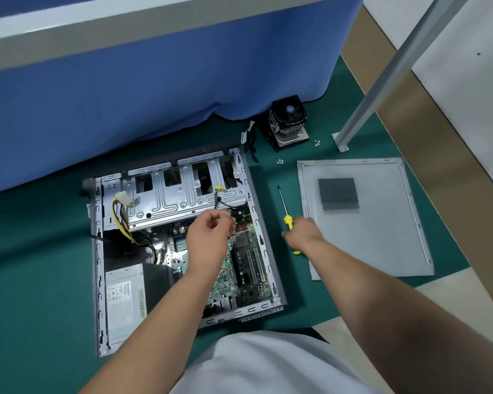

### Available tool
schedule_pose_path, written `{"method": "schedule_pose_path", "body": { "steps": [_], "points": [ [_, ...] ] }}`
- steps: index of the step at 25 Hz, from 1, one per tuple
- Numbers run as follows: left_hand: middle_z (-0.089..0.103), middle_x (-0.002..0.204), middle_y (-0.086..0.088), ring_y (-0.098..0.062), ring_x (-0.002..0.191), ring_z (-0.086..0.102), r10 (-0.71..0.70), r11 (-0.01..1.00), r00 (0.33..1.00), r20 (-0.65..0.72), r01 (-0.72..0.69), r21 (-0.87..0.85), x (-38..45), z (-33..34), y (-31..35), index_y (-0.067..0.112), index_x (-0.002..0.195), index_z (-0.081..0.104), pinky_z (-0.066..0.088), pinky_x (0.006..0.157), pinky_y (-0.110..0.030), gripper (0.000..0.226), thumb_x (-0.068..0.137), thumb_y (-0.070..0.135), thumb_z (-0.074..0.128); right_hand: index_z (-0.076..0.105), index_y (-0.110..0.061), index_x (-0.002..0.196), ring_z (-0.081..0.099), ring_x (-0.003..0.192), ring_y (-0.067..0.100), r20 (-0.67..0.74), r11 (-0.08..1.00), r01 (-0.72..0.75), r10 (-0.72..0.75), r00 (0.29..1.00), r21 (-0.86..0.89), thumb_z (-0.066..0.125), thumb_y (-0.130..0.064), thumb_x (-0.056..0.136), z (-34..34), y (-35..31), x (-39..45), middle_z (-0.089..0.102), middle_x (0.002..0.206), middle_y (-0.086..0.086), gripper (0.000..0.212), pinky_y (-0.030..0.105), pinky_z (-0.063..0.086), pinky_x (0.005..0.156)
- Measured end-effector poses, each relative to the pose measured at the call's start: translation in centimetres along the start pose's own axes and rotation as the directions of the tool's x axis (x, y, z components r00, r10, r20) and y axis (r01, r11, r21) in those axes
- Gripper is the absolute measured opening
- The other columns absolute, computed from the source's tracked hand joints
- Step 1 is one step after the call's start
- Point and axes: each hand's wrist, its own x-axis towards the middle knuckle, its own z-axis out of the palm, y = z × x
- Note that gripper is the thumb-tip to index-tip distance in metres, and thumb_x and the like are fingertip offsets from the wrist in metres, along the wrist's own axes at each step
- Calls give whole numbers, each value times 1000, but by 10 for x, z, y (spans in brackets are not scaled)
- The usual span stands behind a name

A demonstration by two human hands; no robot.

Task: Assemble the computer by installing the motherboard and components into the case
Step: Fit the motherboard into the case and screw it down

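Note:
The open grey computer case (97, 251) lies flat on a green mat. The green motherboard (248, 251) sits inside it, below the silver drive cage (182, 194) and beside the power supply (123, 302). My left hand (211, 237) hovers over the motherboard's upper part with its fingers curled toward the thumb; I see nothing clearly between them. My right hand (302, 234) grips the yellow handle of a screwdriver (282, 200) that lies on the mat just right of the case, shaft pointing away from me.
The grey side panel (367, 223) lies right of the screwdriver. A CPU cooler with fan (289, 120) stands behind the case, with small screws (280, 161) near it. A metal post (382, 81) rises at the right. A blue cloth (154, 95) hangs behind.

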Motion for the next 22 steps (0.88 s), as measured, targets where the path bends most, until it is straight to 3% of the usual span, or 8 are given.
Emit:
{"method": "schedule_pose_path", "body": {
  "steps": [2,5,8,11,14,17,19,22],
  "points": [
    [77,86,-1,-22,85,74,-5,999,1000,31,6,-42,2,1,-2,18,92,72,60,83,-36,13,96,10,62,45,-6,137,55,122,36,-59,1000,-9,7,998,-28,63,-19,95,13,0,1,48,136,16,48,38,50,94],
    [77,90,-5,-23,85,75,-5,991,999,45,11,-131,3,1,-2,12,98,69,60,77,-29,9,100,10,61,44,-5,136,55,121,37,-86,1000,-16,15,996,-5,61,-13,94,19,1,4,49,136,17,46,39,48,95],
    [78,92,-11,-25,84,75,-29,970,999,33,36,-240,3,-1,2,10,99,65,60,75,-30,9,103,10,57,51,-6,120,63,106,36,-67,979,33,-20,998,200,59,-17,97,11,3,5,58,122,18,27,43,56,91],
    [77,97,-18,-29,91,76,-93,915,992,82,117,-387,3,-2,11,12,99,60,61,82,-35,9,105,9,54,54,-20,111,64,93,24,-202,829,223,-136,970,513,59,-25,101,-4,-4,-17,65,107,9,12,49,58,86],
    [76,105,-22,-34,101,75,-122,814,979,163,193,-548,4,-7,20,11,101,55,61,88,-38,8,106,8,50,59,-40,110,61,82,6,-317,628,435,-298,900,645,57,-35,97,-23,-22,-52,71,101,-5,14,26,48,76],
    [73,114,-25,-36,108,73,-95,732,978,183,194,-654,2,-20,27,11,103,52,60,93,-42,7,106,6,47,65,-42,115,60,71,9,-192,551,496,-517,834,671,57,-32,96,-32,-34,-85,69,87,1,23,27,49,68],
    [73,116,-24,-36,109,72,-111,649,978,175,204,-733,2,-32,29,11,106,50,60,93,-44,7,107,7,44,68,-43,115,60,67,13,-60,602,505,-605,794,618,62,-30,95,-32,-39,-102,69,86,8,25,29,51,66],
    [74,115,-23,-35,106,74,-205,426,959,194,266,-865,1,-53,26,4,117,49,62,87,-45,14,107,11,43,72,-43,117,65,69,10,3,672,565,-645,764,479,71,-27,95,-34,-45,-118,68,97,-10,27,35,55,69]
  ]
}}
